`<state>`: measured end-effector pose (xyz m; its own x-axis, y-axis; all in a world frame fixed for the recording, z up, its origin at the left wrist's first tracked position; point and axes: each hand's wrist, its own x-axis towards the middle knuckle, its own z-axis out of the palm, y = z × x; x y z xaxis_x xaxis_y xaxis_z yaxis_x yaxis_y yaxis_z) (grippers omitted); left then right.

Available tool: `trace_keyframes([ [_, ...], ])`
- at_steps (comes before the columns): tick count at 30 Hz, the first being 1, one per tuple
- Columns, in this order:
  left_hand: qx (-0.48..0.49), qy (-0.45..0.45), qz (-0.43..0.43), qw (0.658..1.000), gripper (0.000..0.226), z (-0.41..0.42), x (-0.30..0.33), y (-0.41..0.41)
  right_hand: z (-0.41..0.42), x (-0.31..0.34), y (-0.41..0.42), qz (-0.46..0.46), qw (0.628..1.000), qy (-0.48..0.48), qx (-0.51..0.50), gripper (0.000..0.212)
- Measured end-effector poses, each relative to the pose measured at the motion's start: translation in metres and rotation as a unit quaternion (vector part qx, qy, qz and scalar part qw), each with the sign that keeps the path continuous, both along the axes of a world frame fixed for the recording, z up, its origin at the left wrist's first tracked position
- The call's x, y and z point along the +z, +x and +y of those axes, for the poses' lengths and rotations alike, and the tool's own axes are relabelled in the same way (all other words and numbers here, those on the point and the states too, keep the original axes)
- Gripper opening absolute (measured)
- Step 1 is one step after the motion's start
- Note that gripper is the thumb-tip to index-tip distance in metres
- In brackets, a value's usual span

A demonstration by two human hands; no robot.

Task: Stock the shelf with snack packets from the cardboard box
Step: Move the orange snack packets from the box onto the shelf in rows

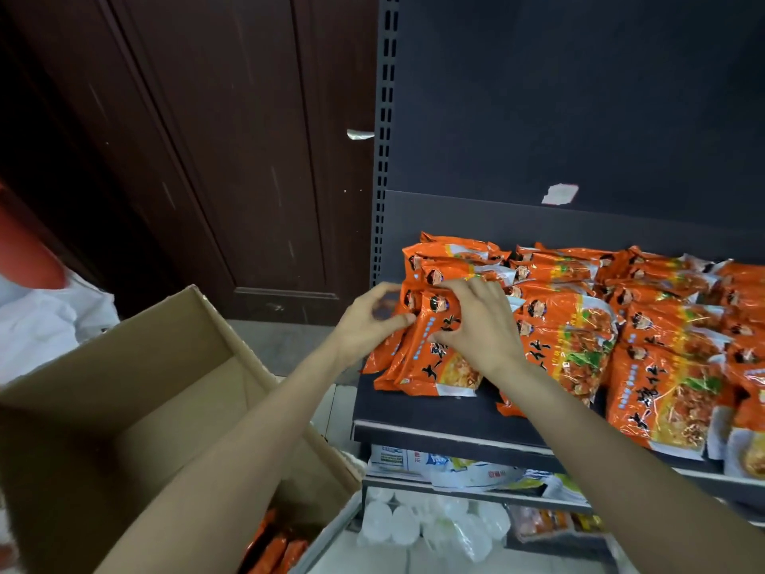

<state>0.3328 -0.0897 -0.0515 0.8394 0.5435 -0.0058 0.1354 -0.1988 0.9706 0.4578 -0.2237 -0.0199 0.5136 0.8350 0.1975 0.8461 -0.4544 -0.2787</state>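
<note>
Orange snack packets [579, 325] lie in overlapping rows across the dark shelf [447, 416]. At the shelf's left end, both my hands are on the leftmost stack of orange packets [439, 366]. My left hand [368, 321] pinches the stack's left edge. Pressing on top of the stack from the right is my right hand [476, 321], thumb and fingers gripping a packet. The open cardboard box [136, 387] stands at the lower left, with a few orange packets in the box [273, 548] showing at its bottom under my left forearm.
A perforated shelf upright [383, 138] rises at the shelf's left edge, with a dark wooden door [207, 159] beyond it. Lower shelves hold white and blue packets [455, 466] and clear plastic containers [434, 528]. White bags [45, 316] lie at the far left.
</note>
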Motion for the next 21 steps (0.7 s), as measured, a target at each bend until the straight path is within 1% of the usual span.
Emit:
trace_keyframes([
  [1,-0.005,-0.009,-0.013,1.0,0.024,-0.001,0.001,0.001,-0.002,0.001,0.0,-0.008,1.0,0.002,-0.003,0.075],
  [4,0.007,-0.074,-0.032,0.997,0.021,0.0,0.006,0.006,-0.009,0.0,0.001,-0.036,0.998,0.044,-0.007,0.077],
  [5,0.011,-0.084,-0.018,0.996,0.022,0.001,0.006,0.009,-0.01,-0.001,0.001,-0.047,0.998,0.047,-0.008,0.078],
  [7,-0.001,-0.101,0.013,0.995,0.024,0.001,0.005,0.013,-0.01,-0.005,0.002,-0.061,0.998,0.019,-0.016,0.079],
  [8,0.005,-0.07,0.026,0.997,0.025,0.001,0.001,0.016,-0.009,-0.008,0.002,-0.06,0.998,-0.002,-0.018,0.079],
  [9,0.032,-0.011,0.044,0.998,0.026,0.001,-0.003,0.019,-0.007,-0.011,0.003,-0.056,0.998,-0.024,-0.018,0.078],
  [11,0.122,0.103,0.088,0.983,0.03,0.001,-0.009,0.019,-0.005,-0.015,0.004,-0.049,0.997,-0.06,-0.012,0.077],
  [12,0.156,0.124,0.087,0.976,0.036,0.001,-0.011,0.018,-0.003,-0.018,0.004,-0.051,0.996,-0.069,-0.009,0.076],
  [13,0.164,0.12,0.073,0.976,0.043,0.002,-0.013,0.017,-0.002,-0.02,0.005,-0.054,0.996,-0.073,-0.005,0.075],
  [15,0.136,0.084,0.052,0.986,0.048,0.003,-0.015,0.015,0.001,-0.022,0.006,-0.064,0.995,-0.08,0.002,0.073],
  [17,0.093,0.063,0.049,0.992,0.045,0.002,-0.016,0.015,0.003,-0.025,0.006,-0.081,0.993,-0.081,0.011,0.07],
  [21,0.055,0.058,0.049,0.996,0.053,-0.003,-0.014,0.021,0.004,-0.03,0.005,-0.118,0.99,-0.066,0.028,0.066],
])
